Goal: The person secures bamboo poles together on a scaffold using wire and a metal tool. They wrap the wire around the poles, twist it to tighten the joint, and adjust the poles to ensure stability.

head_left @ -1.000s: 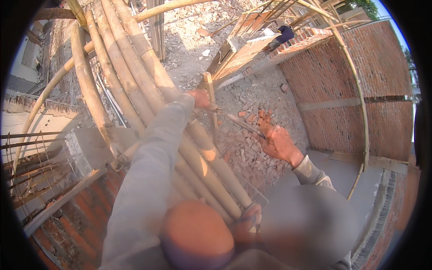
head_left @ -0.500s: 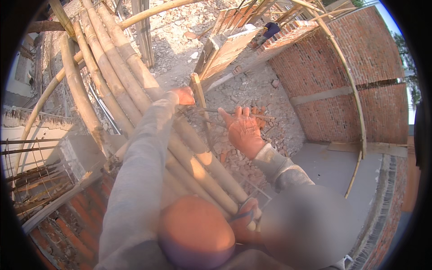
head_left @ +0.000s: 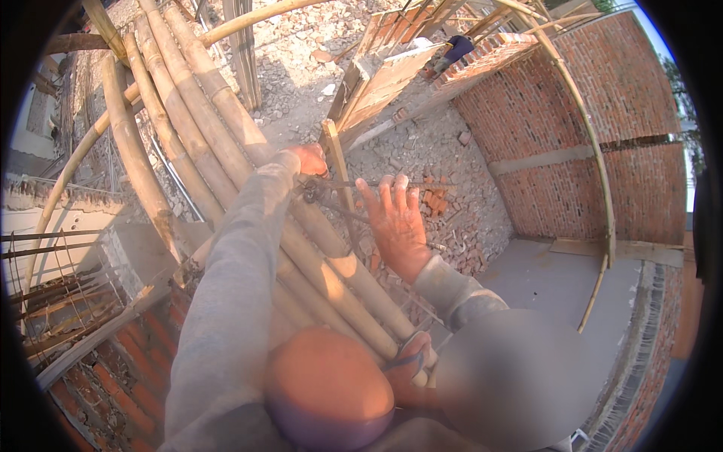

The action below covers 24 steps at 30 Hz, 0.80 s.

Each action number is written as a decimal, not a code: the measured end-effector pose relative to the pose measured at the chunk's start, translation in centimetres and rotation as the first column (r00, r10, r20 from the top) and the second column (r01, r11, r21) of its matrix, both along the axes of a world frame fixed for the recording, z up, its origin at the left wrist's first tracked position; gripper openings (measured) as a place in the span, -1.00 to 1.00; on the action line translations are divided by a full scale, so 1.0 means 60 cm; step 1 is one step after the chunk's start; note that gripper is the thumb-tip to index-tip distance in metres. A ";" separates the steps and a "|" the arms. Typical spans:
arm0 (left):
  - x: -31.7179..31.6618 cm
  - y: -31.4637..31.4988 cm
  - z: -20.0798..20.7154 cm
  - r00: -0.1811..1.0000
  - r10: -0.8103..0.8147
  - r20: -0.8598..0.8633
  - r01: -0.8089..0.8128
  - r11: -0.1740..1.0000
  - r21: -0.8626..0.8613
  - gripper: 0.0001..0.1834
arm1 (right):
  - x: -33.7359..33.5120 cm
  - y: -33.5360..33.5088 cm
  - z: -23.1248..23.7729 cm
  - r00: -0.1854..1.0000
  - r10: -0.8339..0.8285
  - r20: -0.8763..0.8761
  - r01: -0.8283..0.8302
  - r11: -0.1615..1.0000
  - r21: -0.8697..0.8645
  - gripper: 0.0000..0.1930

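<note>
The dark, thin rods (head_left: 340, 184) reach out past the right edge of the bamboo poles (head_left: 343, 265); they look stiff and rough, likely best gripped near their bunched end. The left hand (head_left: 307, 160), stretched far forward, is beside that end, its grip unclear; the right hand (head_left: 397, 232) has fingers spread, back upward.

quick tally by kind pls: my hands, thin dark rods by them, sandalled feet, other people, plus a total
Hands: 2 (left hand, right hand)
Thin dark rods: 2 that I can make out (upper rod, lower rod)
Sandalled feet: 1 (foot)
Other people: 1 (person in dark top, partly hidden)
Total: 6
</note>
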<state>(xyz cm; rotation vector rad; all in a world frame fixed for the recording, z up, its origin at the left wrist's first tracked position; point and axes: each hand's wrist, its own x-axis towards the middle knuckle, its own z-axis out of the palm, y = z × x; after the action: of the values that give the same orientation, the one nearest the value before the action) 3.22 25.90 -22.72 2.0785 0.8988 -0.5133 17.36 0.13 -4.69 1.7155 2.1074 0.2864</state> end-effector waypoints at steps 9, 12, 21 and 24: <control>-0.008 -0.003 0.001 0.994 0.017 0.111 -0.023 0.999 0.047 -0.33 | 0.027 0.035 0.010 0.980 -0.144 -0.139 0.108 0.966 -0.237 -0.50; -0.007 0.005 -0.017 0.997 -0.016 0.080 0.018 0.999 -0.031 -0.33 | 0.065 0.076 0.025 0.880 -0.280 -0.384 0.032 0.841 -0.541 -0.71; -0.002 0.020 -0.050 0.993 -0.037 0.109 0.043 0.998 -0.056 -0.41 | -0.006 -0.100 -0.155 0.231 -0.647 -0.727 0.203 0.763 -0.614 -0.55; 0.000 0.020 -0.056 0.992 -0.041 0.116 0.049 0.997 -0.067 -0.41 | 0.024 -0.123 -0.174 0.224 -0.601 -0.768 0.186 0.799 -0.571 -0.44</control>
<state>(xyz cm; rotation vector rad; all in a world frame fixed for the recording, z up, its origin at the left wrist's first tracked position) 3.23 27.09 -26.06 2.0463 0.7591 -0.4383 18.80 -7.23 -15.16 2.3551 1.8908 -1.5871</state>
